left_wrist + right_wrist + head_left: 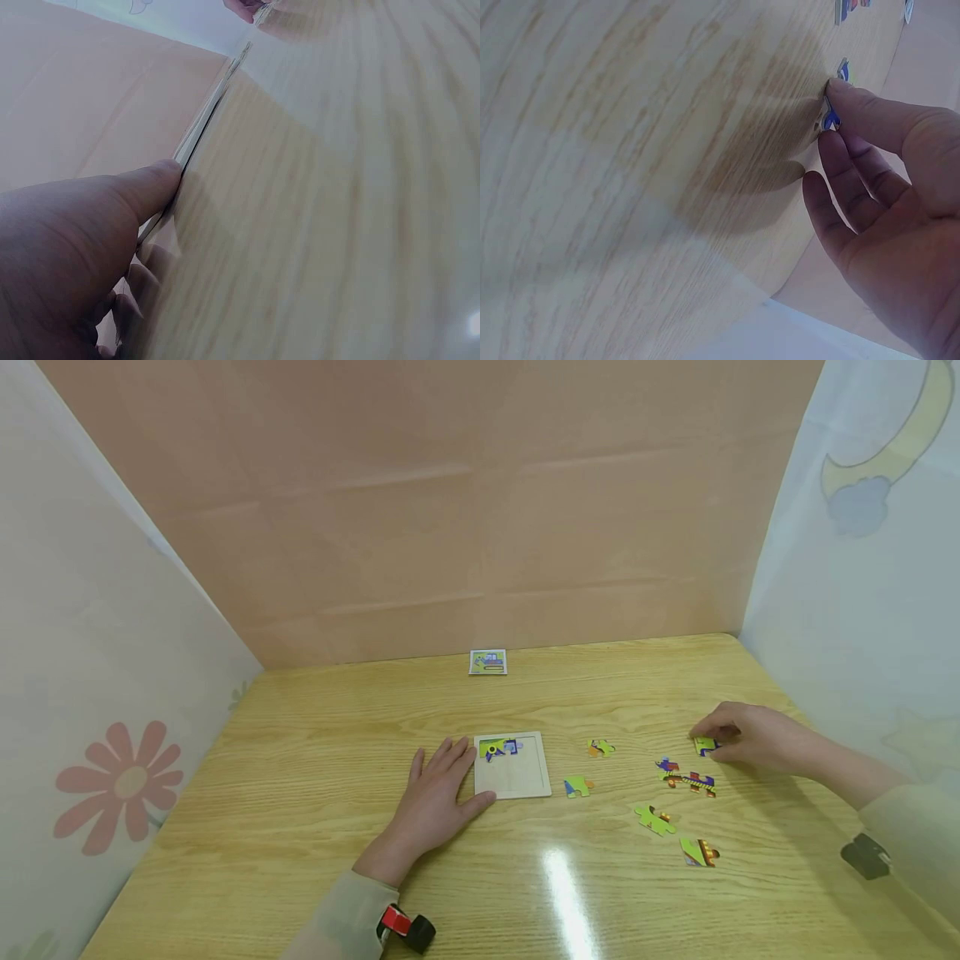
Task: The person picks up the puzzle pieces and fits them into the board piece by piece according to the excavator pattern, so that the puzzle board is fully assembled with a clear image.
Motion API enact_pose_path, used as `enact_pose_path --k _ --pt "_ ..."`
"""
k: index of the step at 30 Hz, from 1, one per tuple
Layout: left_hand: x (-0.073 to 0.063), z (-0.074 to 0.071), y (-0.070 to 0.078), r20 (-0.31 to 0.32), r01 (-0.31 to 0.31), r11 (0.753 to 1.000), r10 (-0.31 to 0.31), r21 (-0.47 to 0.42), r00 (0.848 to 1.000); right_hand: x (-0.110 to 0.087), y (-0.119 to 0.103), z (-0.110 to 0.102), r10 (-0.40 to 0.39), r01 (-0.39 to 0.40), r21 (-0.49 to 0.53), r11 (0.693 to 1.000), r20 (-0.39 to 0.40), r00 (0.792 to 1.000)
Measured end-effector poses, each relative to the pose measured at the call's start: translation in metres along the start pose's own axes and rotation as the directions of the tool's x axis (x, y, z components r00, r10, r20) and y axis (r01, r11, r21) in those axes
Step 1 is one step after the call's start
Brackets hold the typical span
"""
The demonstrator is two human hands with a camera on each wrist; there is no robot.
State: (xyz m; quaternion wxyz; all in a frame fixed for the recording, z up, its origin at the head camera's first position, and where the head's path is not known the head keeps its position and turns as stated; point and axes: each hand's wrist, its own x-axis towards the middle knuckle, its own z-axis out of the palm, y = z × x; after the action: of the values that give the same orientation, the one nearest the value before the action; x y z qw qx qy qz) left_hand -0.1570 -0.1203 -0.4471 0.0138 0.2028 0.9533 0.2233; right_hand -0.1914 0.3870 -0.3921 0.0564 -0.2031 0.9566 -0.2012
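A square puzzle tray (512,783) lies on the table with a few joined pieces (498,748) in its upper left part. My left hand (435,793) rests flat along the tray's left side, its thumb touching the lower edge. In the left wrist view that thumb (146,187) lies against the tray's thin rim. Far to the right, my right hand (750,739) pinches a green and blue puzzle piece (703,746) between thumb and fingers at table level. The right wrist view shows the piece's blue side (830,118) between the fingertips, partly covered.
Loose puzzle pieces lie between tray and right hand: a green and orange one (602,748), a green and blue one (576,787), a red and purple cluster (690,781), and two green ones (656,820), (697,852) nearer me. A small picture card (488,662) lies near the back wall.
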Motion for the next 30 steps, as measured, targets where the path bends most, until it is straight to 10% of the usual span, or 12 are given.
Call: enact_pose_path --k 30 --pt "0.000 0.001 -0.002 0.006 -0.007 1.000 0.007 -0.003 1.000 0.025 -0.044 -0.011 -0.050 0.057 0.114 0.992 -0.059 0.997"
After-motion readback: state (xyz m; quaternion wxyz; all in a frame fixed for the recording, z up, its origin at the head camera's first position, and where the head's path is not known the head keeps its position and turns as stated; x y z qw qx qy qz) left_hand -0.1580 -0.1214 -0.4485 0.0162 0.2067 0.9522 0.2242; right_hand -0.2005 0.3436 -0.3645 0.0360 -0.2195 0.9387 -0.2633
